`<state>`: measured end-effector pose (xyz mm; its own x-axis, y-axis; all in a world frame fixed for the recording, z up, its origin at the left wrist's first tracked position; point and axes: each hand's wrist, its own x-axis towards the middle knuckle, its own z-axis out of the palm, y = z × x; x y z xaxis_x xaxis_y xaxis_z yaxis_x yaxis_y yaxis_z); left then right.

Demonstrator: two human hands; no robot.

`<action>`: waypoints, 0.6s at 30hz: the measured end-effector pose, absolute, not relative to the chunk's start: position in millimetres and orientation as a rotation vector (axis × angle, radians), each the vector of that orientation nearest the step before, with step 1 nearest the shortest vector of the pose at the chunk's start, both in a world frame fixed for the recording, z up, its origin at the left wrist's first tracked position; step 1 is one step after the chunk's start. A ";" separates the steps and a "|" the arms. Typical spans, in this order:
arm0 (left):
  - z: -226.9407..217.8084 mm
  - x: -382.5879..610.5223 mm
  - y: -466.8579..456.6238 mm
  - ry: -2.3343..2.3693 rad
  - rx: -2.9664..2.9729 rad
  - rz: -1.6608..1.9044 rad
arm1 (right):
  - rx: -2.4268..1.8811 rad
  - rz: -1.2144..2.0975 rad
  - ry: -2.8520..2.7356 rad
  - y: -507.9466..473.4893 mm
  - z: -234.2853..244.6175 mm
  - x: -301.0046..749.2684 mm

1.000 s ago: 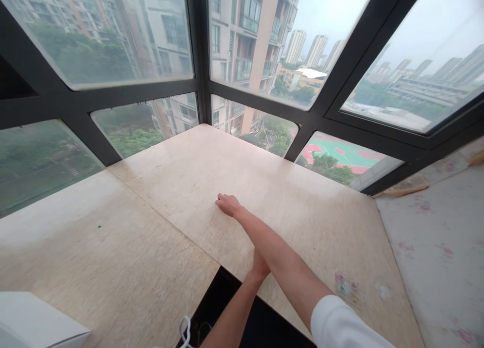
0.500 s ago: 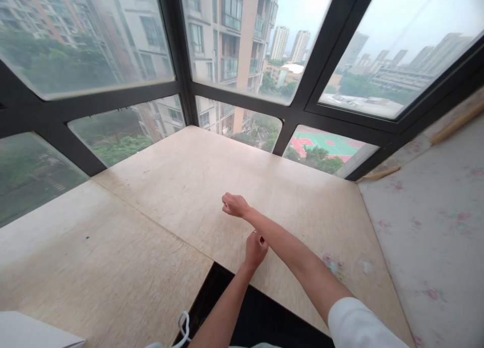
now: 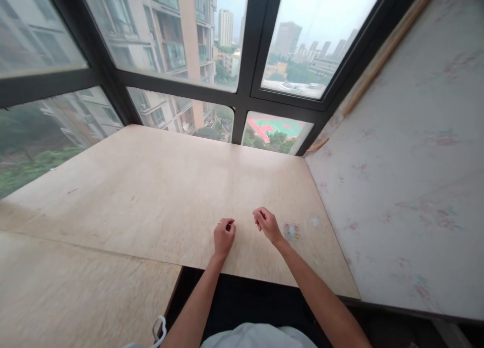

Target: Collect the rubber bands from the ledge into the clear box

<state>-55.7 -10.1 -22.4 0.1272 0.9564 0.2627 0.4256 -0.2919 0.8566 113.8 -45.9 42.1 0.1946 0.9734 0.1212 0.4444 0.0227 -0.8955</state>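
My left hand (image 3: 225,235) rests near the board's front edge, its fingers curled into a loose fist. A thin ring shows on one finger, and a dark spot sits in the curl; whether it is a small thing or shadow I cannot make out. To its right, my right hand (image 3: 267,224) is closed, thumb and fingertips pressed together, and what they may hold is too small to name. Just right of that hand lies a small clear plastic case (image 3: 292,230) with coloured bits in it. A crumpled clear plastic piece (image 3: 314,221) lies beyond the case.
The pale wooden board (image 3: 181,186) runs back to dark-framed windows (image 3: 236,98). A wall with flowered paper (image 3: 393,161) bounds it on the right. A dark gap (image 3: 257,292) opens at the front edge, and a white cord loop (image 3: 159,328) shows bottom left.
The view has turned right. My right hand has come back from across the left forearm to the right side, near the plastic case. Both hands remain closed, arms now uncrossed.
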 end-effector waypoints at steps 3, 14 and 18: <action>-22.8 -53.7 -8.8 1.362 1.814 1.106 | -1.628 0.662 -1.138 -91.8 43.0 146.2; -18.6 -50.8 -8.0 1.416 1.829 1.083 | -1.972 0.407 -1.051 -152.9 24.3 205.1; -18.5 -51.1 -8.0 1.413 1.829 1.070 | -2.021 0.367 -1.105 -160.0 20.3 210.6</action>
